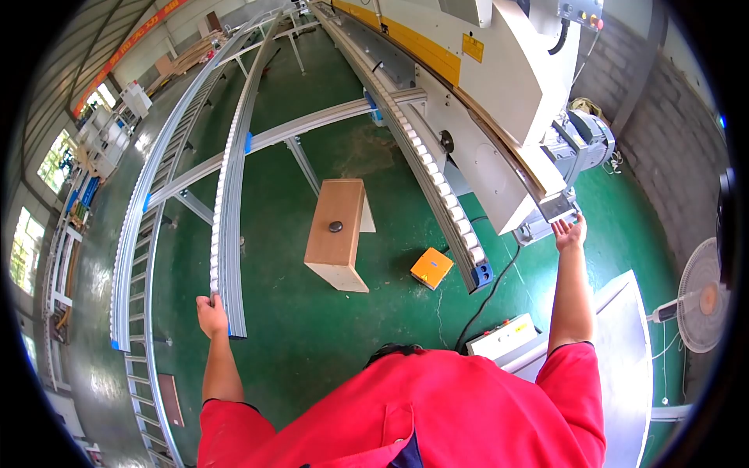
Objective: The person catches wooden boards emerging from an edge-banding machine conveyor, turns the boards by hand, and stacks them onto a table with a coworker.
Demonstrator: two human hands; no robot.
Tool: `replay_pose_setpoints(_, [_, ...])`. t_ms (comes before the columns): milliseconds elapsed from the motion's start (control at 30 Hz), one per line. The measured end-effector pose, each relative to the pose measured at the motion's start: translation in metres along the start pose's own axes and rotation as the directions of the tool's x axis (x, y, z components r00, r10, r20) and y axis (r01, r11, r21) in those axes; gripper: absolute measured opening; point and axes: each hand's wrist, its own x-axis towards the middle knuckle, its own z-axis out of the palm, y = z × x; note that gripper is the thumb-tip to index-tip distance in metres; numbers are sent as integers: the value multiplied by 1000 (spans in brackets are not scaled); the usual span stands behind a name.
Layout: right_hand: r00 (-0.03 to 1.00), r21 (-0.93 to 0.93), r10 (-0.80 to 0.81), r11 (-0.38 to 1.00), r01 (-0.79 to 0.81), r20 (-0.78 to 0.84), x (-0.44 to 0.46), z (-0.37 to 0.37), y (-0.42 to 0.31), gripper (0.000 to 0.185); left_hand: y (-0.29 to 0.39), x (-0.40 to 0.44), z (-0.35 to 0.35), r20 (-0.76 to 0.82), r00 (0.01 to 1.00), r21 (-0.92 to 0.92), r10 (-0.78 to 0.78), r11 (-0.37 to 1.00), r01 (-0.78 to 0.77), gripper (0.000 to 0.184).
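My left hand [211, 314] is closed at the near end of a roller rail [232, 257], its fingers curled against the white rollers. My right hand [569, 232] is raised with its palm up and fingers apart. Its fingertips are by the metal end [557, 207] of the machine's long track, and I cannot tell whether they touch it. A long, narrow wood-coloured strip [538, 168] runs along that track beside the white and yellow machine [499, 78].
Between the rails stands a brown wooden stool [334, 222] with a dark round object [335, 227] on top. An orange box [431, 268] lies near a second roller rail [445, 187]. A black cable [491, 300] crosses the green floor. A fan [704, 296] stands at right.
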Motion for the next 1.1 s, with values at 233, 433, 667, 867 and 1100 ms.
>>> replay_pose_setpoints(233, [1000, -66, -12, 998, 13, 11, 13, -9, -3, 80, 1, 0, 0, -9, 1000, 6, 4, 1000, -4, 34])
replay_pose_setpoints(433, [981, -91, -98, 992, 83, -168, 2, -24, -11, 44, 3, -2, -1, -10, 1000, -17, 2, 1000, -3, 33])
replay_pose_setpoints(667, [994, -41, -106, 993, 106, -2, 29, -143, -49, 26, 1, -1, 1, 1, 1000, -21, -10, 1000, 10, 33])
replay_pose_setpoints(867, [991, -54, -135, 989, 135, 13, 20, -246, -96, 27, -3, 2, 0, 35, 998, -48, -49, 998, 50, 32])
replay_pose_setpoints(1100, [923, -158, -386, 911, 380, -8, -76, -360, -126, 42, 47, -18, -20, -354, 863, 176, 359, 932, -316, 35])
